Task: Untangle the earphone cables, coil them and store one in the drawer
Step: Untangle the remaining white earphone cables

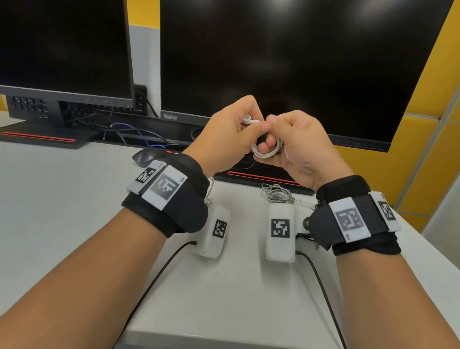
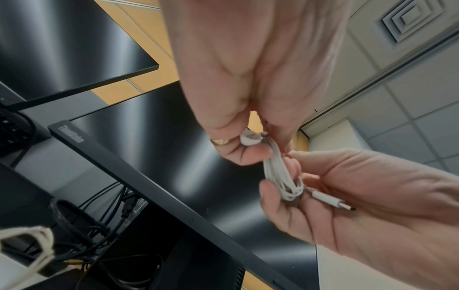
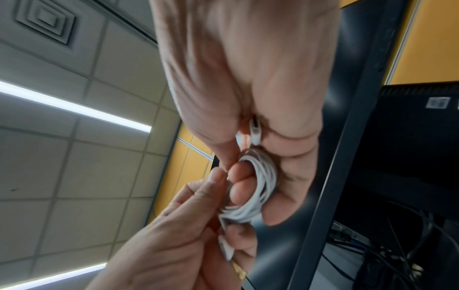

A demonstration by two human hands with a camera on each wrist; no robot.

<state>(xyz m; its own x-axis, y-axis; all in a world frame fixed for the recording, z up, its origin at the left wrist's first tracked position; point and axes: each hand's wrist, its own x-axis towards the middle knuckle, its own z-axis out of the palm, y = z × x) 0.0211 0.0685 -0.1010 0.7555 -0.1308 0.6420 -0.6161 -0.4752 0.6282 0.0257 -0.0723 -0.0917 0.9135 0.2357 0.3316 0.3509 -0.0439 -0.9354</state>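
A white earphone cable [image 1: 266, 152] is wound into a small coil and held up in front of the middle monitor. My right hand [image 1: 271, 134] has its fingers [image 3: 239, 193] through the coil [image 3: 263, 188], and the white plug [image 2: 331, 203] lies across its palm. My left hand [image 1: 253, 125] pinches the earbud end [image 2: 249, 139] of the same cable, right against the coil [image 2: 283, 176]. A second earphone [image 1: 277, 194], thin and grey, lies loosely coiled on the white table [image 1: 46, 195] below my right wrist. No drawer is in view.
Two dark monitors [image 1: 53, 22] [image 1: 281, 50] stand at the back of the table on black stands. A black mouse [image 1: 145, 157] lies beyond my left wrist. Dark and blue cables run behind the stands. A yellow wall panel is at the right.
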